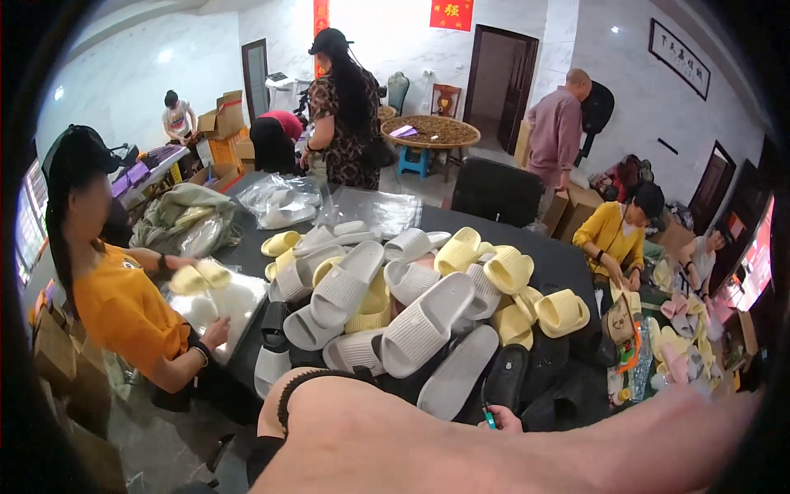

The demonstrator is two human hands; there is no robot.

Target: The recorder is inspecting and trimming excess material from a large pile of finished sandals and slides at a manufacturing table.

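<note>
My left hand [461, 453] looks raised very close to the camera and fills the lower part of the head view, a dark cord [286, 403] round its wrist. Its fingers run off blurred toward the right rim, so I cannot tell whether it is open or closed. Below and behind it, part of my right hand [508, 420] shows, closed on a small teal-handled tool [490, 417]; the tool's working end is unclear. Beside that hand lie a black slipper [504, 379] and an upturned grey sole [459, 373], at the front of a heap of grey slippers [428, 325] and yellow slippers [563, 313].
The heap rests on a dark table [247, 317]. At the left, a person in orange [136, 305] holds yellow slippers over clear bags [234, 313]. A person in yellow [613, 235] works at the right. Behind are bagged slippers [280, 200], a black chair [498, 191] and a round table [432, 132].
</note>
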